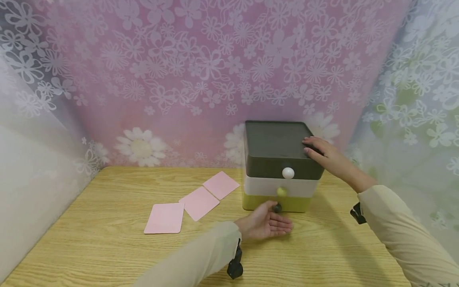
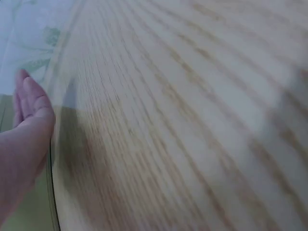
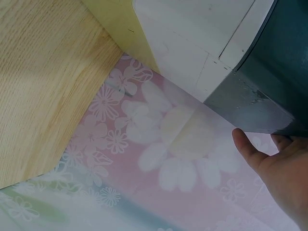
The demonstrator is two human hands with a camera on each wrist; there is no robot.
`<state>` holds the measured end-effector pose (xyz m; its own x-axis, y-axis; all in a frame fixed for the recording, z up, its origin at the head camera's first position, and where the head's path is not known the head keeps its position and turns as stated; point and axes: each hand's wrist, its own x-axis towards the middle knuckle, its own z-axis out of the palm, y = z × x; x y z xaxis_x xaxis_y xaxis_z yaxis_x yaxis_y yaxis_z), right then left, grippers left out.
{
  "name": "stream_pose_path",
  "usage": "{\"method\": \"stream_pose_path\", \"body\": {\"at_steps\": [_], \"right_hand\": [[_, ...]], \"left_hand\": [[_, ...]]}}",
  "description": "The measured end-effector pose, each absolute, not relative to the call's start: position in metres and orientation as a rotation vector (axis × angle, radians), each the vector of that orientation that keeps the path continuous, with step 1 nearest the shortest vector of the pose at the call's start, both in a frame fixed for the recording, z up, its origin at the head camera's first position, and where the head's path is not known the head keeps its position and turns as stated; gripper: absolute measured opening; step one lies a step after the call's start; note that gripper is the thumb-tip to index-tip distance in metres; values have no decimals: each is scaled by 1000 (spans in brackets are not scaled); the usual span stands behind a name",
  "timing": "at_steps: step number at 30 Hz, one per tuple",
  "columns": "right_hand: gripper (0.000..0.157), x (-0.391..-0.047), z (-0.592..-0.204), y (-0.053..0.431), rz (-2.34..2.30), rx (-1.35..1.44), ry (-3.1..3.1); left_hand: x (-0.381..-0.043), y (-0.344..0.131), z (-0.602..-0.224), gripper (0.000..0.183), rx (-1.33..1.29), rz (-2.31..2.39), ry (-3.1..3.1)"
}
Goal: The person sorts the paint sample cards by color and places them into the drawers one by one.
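A small drawer box (image 1: 279,141) has a dark grey top tier with a white knob (image 1: 288,173). Below it come a white tier (image 1: 261,185) with a yellow-green knob (image 1: 281,191) and a yellow-green bottom tier (image 1: 256,202) with a dark knob (image 1: 277,207). My left hand (image 1: 267,223) is turned palm up in front of the bottom tier, its thumb at the dark knob and its fingers stretched out below. My right hand (image 1: 324,155) rests on the top's right edge; in the right wrist view its thumb lies against the dark tier's side.
Three pink square cards (image 1: 164,218) lie in a slanting row on the wooden table (image 1: 89,247), left of the box. Flower-patterned cloth (image 1: 201,79) hangs behind the table and along its sides.
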<state>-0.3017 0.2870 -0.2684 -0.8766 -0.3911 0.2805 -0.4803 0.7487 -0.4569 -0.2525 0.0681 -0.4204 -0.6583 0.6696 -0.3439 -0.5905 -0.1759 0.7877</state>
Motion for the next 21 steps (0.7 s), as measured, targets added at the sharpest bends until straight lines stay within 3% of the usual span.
{"method": "stream_pose_path", "body": {"at_steps": [21], "right_hand": [[51,-299,-267,286,804,694,-2781]], "left_hand": [[-273,77,-432,48,-88,2014,1311]]}}
